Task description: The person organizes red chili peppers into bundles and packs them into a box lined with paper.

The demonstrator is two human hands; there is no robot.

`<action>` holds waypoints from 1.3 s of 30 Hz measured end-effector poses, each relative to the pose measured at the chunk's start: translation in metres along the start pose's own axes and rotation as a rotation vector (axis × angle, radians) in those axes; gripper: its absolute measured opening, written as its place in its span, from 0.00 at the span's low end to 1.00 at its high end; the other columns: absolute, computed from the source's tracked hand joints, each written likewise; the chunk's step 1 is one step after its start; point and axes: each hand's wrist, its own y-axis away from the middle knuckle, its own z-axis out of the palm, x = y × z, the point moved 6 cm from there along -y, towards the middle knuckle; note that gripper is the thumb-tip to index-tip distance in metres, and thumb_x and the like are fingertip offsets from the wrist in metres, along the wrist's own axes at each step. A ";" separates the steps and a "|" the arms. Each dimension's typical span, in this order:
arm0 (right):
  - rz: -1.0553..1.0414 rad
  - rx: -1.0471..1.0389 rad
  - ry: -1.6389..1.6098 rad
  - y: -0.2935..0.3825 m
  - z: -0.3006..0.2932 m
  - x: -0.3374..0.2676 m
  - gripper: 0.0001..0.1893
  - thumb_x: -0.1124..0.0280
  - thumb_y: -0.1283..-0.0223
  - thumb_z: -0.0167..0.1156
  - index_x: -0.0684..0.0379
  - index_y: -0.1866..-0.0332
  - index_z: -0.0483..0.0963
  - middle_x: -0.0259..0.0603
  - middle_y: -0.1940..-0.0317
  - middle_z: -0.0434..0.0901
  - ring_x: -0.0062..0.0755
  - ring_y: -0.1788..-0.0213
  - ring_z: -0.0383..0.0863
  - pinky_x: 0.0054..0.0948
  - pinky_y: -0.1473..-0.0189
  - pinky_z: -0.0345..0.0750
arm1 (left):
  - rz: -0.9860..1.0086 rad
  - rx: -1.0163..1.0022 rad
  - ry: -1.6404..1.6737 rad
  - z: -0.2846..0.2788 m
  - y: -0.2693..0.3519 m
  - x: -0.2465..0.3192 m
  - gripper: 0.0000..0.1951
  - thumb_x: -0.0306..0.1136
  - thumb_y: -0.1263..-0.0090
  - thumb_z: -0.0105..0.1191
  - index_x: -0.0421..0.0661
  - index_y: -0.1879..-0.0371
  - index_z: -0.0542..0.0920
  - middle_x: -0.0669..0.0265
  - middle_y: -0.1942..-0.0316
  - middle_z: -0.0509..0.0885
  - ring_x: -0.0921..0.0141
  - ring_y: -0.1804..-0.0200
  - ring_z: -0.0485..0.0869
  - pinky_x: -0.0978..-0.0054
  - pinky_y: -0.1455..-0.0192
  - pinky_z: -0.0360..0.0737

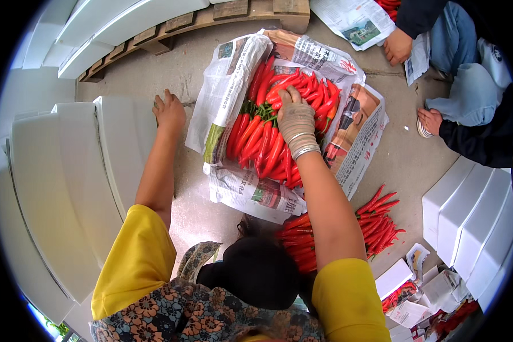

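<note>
Red chili peppers [260,141] with green stems lie in a box lined with newspaper sheets [231,89], whose edges fold outward over its sides. My right hand [298,115], in a thin dirty glove with bands at the wrist, rests on the peppers from above; its fingertips touch them, and whether it grips any cannot be told. My left hand [169,111] is bare and off to the left of the box, fingers spread over the concrete floor, holding nothing. A loose pile of red chilies [378,226] lies on the floor below the box, partly behind my right forearm.
White foam boxes [77,171] are stacked at the left, more white boxes [466,213] at the right. A wooden pallet [235,13] holds boxes at the top. Two people's hands [398,46] show at upper right, near newspaper. Newspaper-lined peppers [399,295] lie at lower right.
</note>
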 end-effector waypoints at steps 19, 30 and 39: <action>0.301 0.144 -0.404 0.043 -0.052 0.038 0.16 0.70 0.44 0.53 0.59 0.49 0.72 0.51 0.51 0.75 0.48 0.53 0.77 0.40 0.49 0.75 | 0.535 -0.108 1.256 -0.057 0.132 0.111 0.11 0.30 0.34 0.52 0.41 0.55 0.78 0.54 0.50 0.76 0.56 0.52 0.79 0.68 0.47 0.74; 0.837 0.047 -0.642 0.043 -0.018 0.074 0.31 0.63 0.44 0.55 0.68 0.38 0.59 0.58 0.53 0.75 0.50 0.52 0.76 0.39 0.49 0.73 | 0.608 0.173 0.166 -0.007 0.074 0.248 0.50 0.52 0.57 0.67 0.38 0.35 0.59 0.49 0.43 0.71 0.54 0.43 0.74 0.50 0.39 0.65; 0.775 0.049 -0.651 0.007 0.014 0.110 0.18 0.58 0.48 0.63 0.60 0.58 0.76 0.35 0.80 0.75 0.24 0.80 0.71 0.29 0.75 0.70 | 0.614 -0.167 0.516 -0.013 0.014 0.240 0.38 0.42 0.62 0.69 0.36 0.49 0.70 0.50 0.58 0.81 0.58 0.54 0.82 0.66 0.50 0.77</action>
